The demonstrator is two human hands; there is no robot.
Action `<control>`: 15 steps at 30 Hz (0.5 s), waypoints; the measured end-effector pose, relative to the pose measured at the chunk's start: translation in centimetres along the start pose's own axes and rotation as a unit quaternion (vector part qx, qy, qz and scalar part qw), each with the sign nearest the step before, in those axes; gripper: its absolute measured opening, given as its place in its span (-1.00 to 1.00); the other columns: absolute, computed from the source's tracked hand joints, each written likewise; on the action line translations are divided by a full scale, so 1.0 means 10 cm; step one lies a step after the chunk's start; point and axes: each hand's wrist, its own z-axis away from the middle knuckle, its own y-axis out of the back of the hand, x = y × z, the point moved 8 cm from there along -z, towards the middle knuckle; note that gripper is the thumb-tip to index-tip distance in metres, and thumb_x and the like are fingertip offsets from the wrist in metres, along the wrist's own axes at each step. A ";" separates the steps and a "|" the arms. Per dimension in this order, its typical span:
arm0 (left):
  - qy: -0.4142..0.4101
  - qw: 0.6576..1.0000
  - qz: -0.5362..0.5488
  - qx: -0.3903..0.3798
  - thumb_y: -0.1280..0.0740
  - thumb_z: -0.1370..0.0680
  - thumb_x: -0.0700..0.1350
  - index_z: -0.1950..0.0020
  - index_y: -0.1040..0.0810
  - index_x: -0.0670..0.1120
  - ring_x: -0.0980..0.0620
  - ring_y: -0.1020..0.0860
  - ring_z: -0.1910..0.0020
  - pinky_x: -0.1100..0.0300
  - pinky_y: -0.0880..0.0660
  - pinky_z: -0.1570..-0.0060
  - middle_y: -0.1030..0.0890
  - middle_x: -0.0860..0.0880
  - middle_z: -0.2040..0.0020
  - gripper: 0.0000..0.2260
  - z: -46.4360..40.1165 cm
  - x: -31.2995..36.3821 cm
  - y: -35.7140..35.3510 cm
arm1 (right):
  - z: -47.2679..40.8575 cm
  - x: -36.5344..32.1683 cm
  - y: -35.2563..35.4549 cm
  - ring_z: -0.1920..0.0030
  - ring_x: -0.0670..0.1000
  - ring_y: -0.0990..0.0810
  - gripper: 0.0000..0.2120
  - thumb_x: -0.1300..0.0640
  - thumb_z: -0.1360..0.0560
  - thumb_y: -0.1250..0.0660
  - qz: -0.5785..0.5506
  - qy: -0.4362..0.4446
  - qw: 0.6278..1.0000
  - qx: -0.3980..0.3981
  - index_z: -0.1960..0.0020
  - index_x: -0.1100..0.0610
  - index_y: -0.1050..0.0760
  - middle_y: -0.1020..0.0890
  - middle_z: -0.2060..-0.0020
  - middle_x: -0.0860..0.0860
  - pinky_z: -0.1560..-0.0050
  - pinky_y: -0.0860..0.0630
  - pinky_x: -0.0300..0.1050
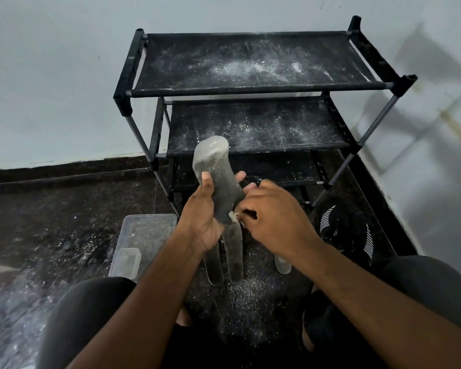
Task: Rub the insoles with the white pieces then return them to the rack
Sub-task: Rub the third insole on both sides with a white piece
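My left hand [204,217] grips a grey insole [218,169] around its lower half and holds it upright, its rounded end up in front of the rack. My right hand [273,219] pinches a small white piece [232,216] against the insole's lower edge. Two more grey insoles [234,251] lie on the dark floor below my hands, and part of a third [282,263] shows under my right wrist. The black rack [253,89] stands against the wall, its fabric shelves dusted with white powder.
A clear plastic container [144,235] with a smaller tub inside sits on the floor at left. Black shoes with white stripes [346,230] lie right of the rack. White crumbs speckle the floor between my knees. Walls close in behind and to the right.
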 end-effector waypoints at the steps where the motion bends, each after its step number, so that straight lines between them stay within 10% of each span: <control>1: 0.003 1.000 0.010 0.000 -0.06 -0.71 0.17 -0.58 -0.29 -0.15 -0.23 -0.65 -0.24 -0.16 -0.66 0.02 -0.60 -0.23 -0.36 -0.45 -0.01 0.00 0.01 | 0.00 0.01 0.02 0.12 -0.12 -0.37 -0.94 0.06 -0.48 -0.42 0.000 -0.005 1.000 0.014 0.13 -0.01 -0.68 -0.61 0.23 -0.15 0.08 -0.46 -0.09; 15: -0.043 0.975 -0.211 -0.053 -0.23 -0.51 -0.43 -0.36 -0.53 -0.25 -0.17 -0.63 -0.02 -0.15 -0.55 -0.17 -0.63 -0.28 -0.09 -0.58 0.09 -0.07 -0.16 | -0.08 0.41 0.21 0.16 -0.20 -0.60 -0.87 0.18 -0.46 -0.49 -0.185 -0.108 0.974 0.068 0.01 0.06 -0.71 -0.65 0.16 -0.11 0.13 -0.54 -0.34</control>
